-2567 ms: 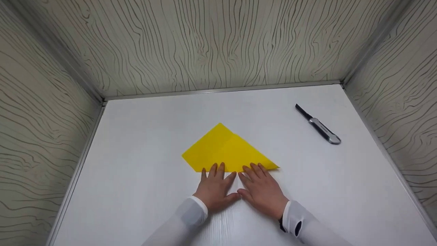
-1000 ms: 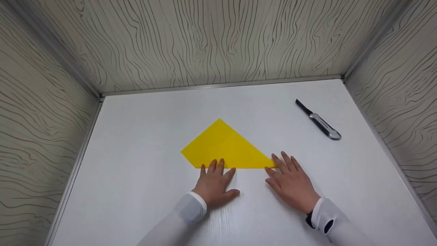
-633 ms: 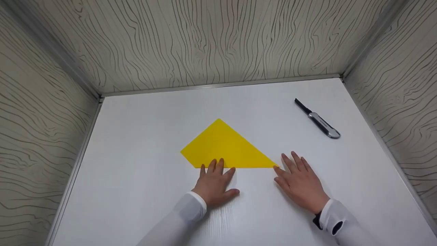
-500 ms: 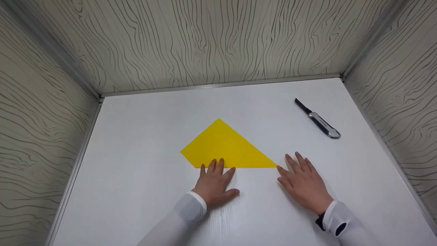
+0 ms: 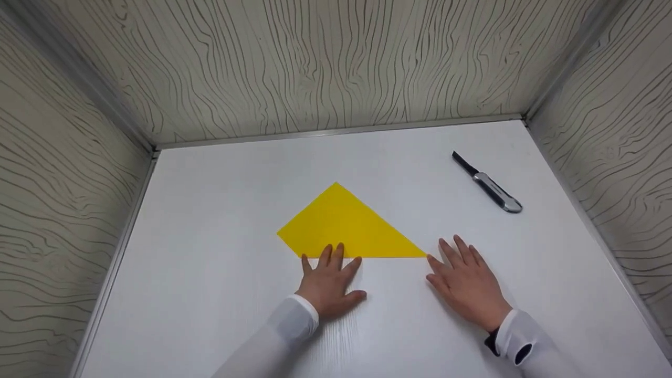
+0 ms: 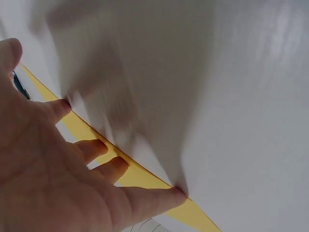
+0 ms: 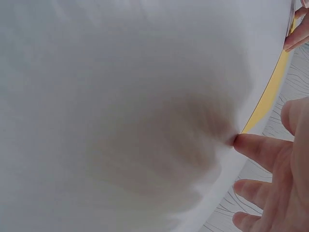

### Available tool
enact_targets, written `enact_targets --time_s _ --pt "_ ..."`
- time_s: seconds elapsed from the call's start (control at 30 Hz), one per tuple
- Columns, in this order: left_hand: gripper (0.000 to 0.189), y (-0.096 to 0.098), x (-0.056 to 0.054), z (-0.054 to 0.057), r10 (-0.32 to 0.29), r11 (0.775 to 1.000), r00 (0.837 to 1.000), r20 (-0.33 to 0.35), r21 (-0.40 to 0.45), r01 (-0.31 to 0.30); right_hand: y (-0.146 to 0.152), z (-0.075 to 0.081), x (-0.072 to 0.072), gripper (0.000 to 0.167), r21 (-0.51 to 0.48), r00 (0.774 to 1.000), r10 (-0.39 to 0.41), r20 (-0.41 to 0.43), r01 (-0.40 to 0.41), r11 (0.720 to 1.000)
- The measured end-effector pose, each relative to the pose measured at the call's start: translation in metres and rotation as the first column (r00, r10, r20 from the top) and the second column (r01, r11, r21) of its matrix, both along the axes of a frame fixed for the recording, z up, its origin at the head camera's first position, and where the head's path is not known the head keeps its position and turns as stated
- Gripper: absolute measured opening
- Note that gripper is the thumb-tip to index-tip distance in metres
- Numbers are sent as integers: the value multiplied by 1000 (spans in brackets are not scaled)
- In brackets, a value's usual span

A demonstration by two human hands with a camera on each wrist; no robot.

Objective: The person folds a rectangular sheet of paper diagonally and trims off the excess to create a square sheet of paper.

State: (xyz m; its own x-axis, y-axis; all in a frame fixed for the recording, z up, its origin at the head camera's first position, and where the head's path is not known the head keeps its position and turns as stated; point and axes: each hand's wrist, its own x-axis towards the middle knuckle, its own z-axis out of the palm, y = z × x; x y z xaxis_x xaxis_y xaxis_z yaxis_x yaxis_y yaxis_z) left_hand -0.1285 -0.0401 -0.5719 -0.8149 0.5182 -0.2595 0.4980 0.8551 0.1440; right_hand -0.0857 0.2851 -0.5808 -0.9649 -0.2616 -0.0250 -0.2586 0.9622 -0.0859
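A folded sheet of yellow paper (image 5: 341, 218) lies flat on the white table, its peak pointing away and its long straight edge toward me. My left hand (image 5: 329, 286) rests with spread fingers along that near edge; the two middle fingertips lie on the paper. In the left wrist view the fingertips meet the yellow paper's edge (image 6: 79, 129). At the paper's sharp right corner, the index fingertip of my right hand (image 5: 470, 286) touches down, its other fingers spread over the table. The right wrist view shows that fingertip (image 7: 237, 140) at the end of the yellow strip.
A utility knife (image 5: 491, 186) with a black and silver handle lies at the back right of the white table (image 5: 210, 210). Wood-grain panels (image 5: 336, 63) stand behind and on both sides, with a metal strip (image 5: 336, 132) along the back edge.
My right hand has slid right along the paper's near edge, from beside the left hand to the right corner. The left hand stays in place, its little finger shifting slightly left.
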Motion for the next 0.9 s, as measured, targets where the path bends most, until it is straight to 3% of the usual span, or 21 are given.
enact_targets --time_s 0.2,0.53,0.9 --pt "74 0 0 5 0 1000 1000 -14 -19 0 1 -2 -1 52 -9 1000 0 -14 0 1000" --pt "82 -1 1 -1 -12 999 1000 -11 -49 11 -1 2 -1 54 16 1000 0 3 0 1000" --pt "91 -9 0 2 5 999 1000 25 -45 -4 -3 4 -4 54 22 1000 -3 10 3 1000"
